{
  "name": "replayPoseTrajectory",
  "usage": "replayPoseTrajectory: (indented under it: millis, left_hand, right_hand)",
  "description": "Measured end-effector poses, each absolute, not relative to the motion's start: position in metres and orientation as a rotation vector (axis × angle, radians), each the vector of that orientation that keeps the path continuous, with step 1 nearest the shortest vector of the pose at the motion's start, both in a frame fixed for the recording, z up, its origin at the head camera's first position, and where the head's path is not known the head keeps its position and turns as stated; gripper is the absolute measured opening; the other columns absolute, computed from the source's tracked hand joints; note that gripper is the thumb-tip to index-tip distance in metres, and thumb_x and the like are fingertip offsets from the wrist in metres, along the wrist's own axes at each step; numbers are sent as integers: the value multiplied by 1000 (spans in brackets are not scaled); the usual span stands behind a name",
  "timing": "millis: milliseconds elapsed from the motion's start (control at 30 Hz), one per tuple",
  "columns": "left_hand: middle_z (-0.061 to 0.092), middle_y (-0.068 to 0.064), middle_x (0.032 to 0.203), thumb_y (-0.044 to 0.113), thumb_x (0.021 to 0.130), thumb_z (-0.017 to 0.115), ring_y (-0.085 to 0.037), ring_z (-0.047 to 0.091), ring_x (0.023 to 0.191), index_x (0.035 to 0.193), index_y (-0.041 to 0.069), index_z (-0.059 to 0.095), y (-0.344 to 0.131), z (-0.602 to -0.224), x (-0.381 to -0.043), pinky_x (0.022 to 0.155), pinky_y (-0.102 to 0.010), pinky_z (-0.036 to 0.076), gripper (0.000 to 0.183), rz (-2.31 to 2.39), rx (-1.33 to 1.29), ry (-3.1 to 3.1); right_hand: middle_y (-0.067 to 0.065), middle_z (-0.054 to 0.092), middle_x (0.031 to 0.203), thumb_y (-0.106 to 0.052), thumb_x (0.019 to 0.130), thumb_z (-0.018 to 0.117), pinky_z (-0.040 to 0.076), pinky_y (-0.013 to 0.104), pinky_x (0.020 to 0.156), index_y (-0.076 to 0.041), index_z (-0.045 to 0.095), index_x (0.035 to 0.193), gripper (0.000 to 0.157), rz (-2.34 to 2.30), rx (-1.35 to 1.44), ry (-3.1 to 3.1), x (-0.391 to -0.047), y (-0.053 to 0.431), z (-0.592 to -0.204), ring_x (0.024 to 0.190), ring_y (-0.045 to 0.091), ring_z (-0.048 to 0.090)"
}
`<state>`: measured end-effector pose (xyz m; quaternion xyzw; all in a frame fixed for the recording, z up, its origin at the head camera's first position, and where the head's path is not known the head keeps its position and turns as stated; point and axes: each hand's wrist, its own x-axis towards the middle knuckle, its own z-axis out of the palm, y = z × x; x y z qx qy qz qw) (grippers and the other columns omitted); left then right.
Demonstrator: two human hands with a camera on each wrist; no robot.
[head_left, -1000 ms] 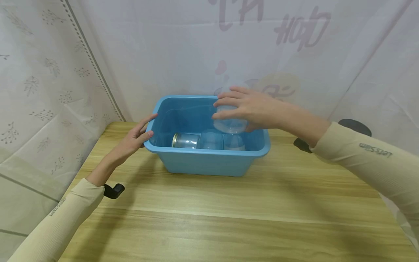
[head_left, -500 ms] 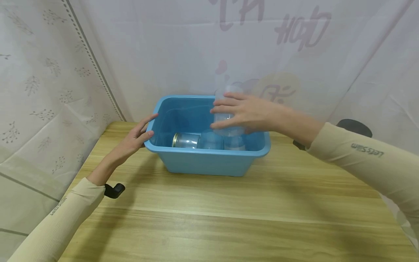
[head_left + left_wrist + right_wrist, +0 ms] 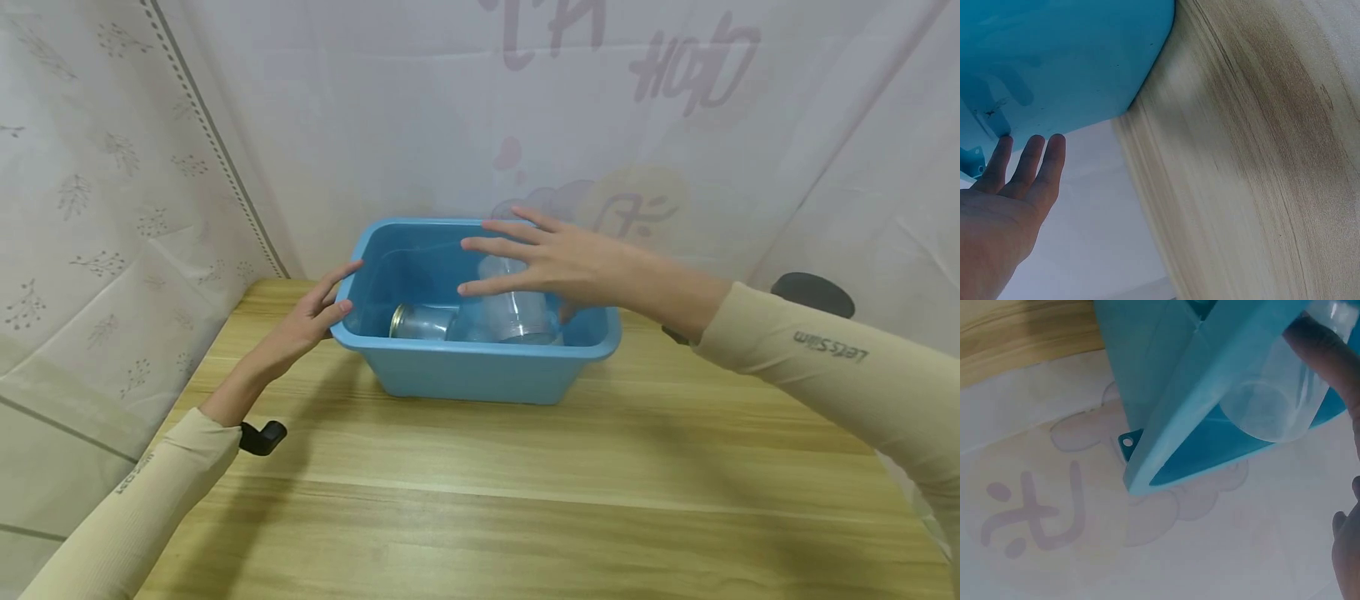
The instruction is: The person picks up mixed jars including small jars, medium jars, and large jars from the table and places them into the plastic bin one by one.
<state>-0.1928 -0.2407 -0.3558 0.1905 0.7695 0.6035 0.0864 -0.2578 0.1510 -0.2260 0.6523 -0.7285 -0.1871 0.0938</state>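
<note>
A blue plastic tub (image 3: pixel 465 371) stands on the wooden table. My left hand (image 3: pixel 303 317) rests at its left end, thumb and index finger on the rim. In the left wrist view the other fingers (image 3: pixel 1025 169) lie straight against the tub's outer wall. My right hand (image 3: pixel 570 262) is over the tub's right half with its fingers spread. Just below it, a clear jar (image 3: pixel 517 312) leans inside the tub, partly covered by the fingers. The right thumb (image 3: pixel 1319 347) overlaps this jar in the right wrist view. A glass jar with a gold lid (image 3: pixel 423 322) lies on its side at the left.
More clear containers lie in the tub, mostly hidden by the leaning jar and the front rim. Printed fabric (image 3: pixel 375 108) hangs close behind the table (image 3: pixel 525 492). A black wrist mount (image 3: pixel 262 437) sticks out from the left wrist.
The clear jar has dropped from the right hand into the tub and tilted. The right hand's fingers have spread and shifted slightly left. The left hand has stayed on the rim.
</note>
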Motion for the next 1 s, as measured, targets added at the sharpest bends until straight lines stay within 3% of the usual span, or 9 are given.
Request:
replayPoseTrajectory:
  millis: [133,300,500,600,1000]
  left_hand:
    - [33,-26,156,22,110,44,-49,47,129,164,27,19,-240,-356,-193,90,-33,51,60,1799,569,2294]
    - [34,-25,155,22,110,44,-49,47,128,164,28,19,-241,-357,-193,90,-33,51,60,1796,564,2296]
    - [36,-25,155,22,110,43,-50,48,126,164,29,20,-242,-359,-193,90,-32,51,59,1799,560,2297]
    - [35,-24,155,22,110,43,-50,47,127,164,29,19,-242,-359,-193,90,-32,51,59,1799,564,2300]
    - [40,-27,151,23,110,43,-50,51,123,164,28,19,-241,-358,-193,88,-32,52,59,1795,555,2320]
  right_hand:
    - [13,0,168,-66,54,92,3,59,117,-36,16,164,137,-589,1881,-2219,-257,153,-222,152,38,-1]
    - [13,2,168,-72,59,87,8,62,115,-36,19,164,130,-557,1858,-2210,-260,157,-220,151,41,4]
    - [12,13,167,-74,83,67,12,64,114,-35,27,162,97,-395,1860,-2193,-264,165,-222,150,41,9]
    - [12,16,167,-72,89,59,11,63,114,-33,30,161,87,-309,1841,-2214,-265,173,-223,150,40,11]
    - [7,19,167,-59,93,66,11,59,116,-26,32,161,83,-69,1708,-2363,-269,208,-230,149,40,17]
